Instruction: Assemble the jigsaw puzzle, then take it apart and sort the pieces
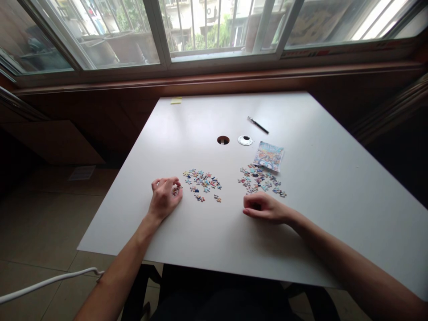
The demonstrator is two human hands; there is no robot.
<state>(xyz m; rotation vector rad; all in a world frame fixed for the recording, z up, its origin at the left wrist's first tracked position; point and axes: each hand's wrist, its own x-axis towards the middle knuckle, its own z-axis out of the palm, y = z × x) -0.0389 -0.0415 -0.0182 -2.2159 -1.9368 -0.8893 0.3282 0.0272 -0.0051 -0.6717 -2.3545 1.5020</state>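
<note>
On the left of the white table, my left hand rests with its fingers curled around a few small jigsaw puzzle pieces, which show between the thumb and fingertips. Just right of it lies a loose group of colourful puzzle pieces. My right hand is a loose fist on the tabletop, with the thumb below the bent fingers. Its inside is dark, so I cannot make out whether it holds anything. Directly beyond that hand spreads a second group of puzzle pieces.
A printed plastic packet lies at the far edge of the right group. Behind it are a black pen, a round silver cover and a cable hole. A yellow note sits by the back edge, below the window.
</note>
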